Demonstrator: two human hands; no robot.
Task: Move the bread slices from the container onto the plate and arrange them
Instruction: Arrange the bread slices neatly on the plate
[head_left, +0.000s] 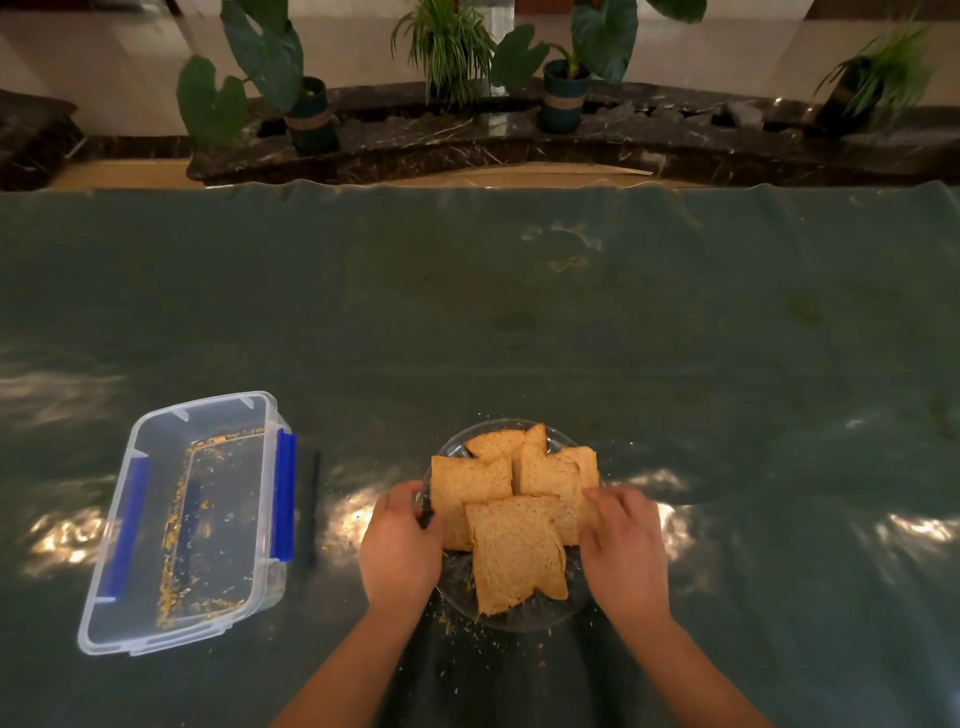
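Several brown bread slices (514, 540) lie overlapping on a clear glass plate (524, 618) near the table's front edge. My left hand (400, 545) rests at the plate's left rim, its fingers curled against the left slice. My right hand (623, 545) sits at the right rim with its fingertips on the edge of a right-hand slice. The clear plastic container (187, 519) with blue side clips stands to the left of the plate and holds only crumbs.
A green glossy cloth (519, 322) covers the table. Crumbs (457, 631) lie scattered in front of the plate. A dark thin object (313, 499) lies just right of the container. Potted plants (306, 109) stand on a dark marble ledge beyond the table's far edge.
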